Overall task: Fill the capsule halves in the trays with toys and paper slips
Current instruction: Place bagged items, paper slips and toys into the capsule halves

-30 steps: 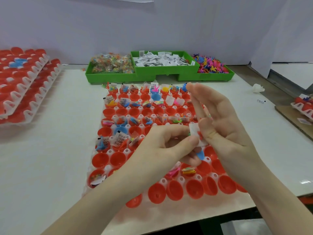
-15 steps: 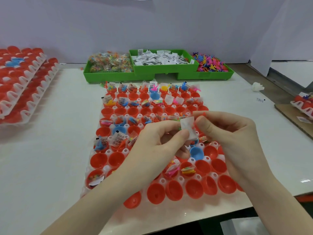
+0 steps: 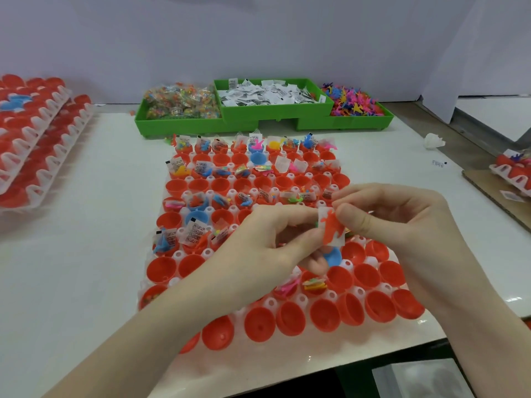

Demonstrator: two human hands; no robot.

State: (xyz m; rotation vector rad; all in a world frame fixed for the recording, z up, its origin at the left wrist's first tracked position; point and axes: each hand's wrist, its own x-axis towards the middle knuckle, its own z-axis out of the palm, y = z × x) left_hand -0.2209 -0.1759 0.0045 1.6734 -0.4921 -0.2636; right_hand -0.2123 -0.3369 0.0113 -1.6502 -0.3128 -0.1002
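Observation:
A white tray (image 3: 290,344) of red and a few blue capsule halves lies before me; the far rows hold toys and paper slips, the near rows are mostly bare. Both hands hover over its middle right. My left hand (image 3: 267,239) pinches a white paper slip (image 3: 324,222) with an orange toy (image 3: 332,229) against it. My right hand (image 3: 402,216) pinches the same orange toy from the right with thumb and forefinger. A blue capsule half (image 3: 333,257) sits just beneath.
Green bins (image 3: 244,122) at the back hold bagged toys (image 3: 181,103), paper slips (image 3: 267,93) and loose coloured toys (image 3: 352,101). Stacked trays of red capsules (image 3: 34,139) stand at the left, another tray (image 3: 514,170) on cardboard at the right edge.
My right hand went from spread fingers to a pinch at the slip. The orange toy now shows in front of the slip, and both hands sit a little lower over the tray.

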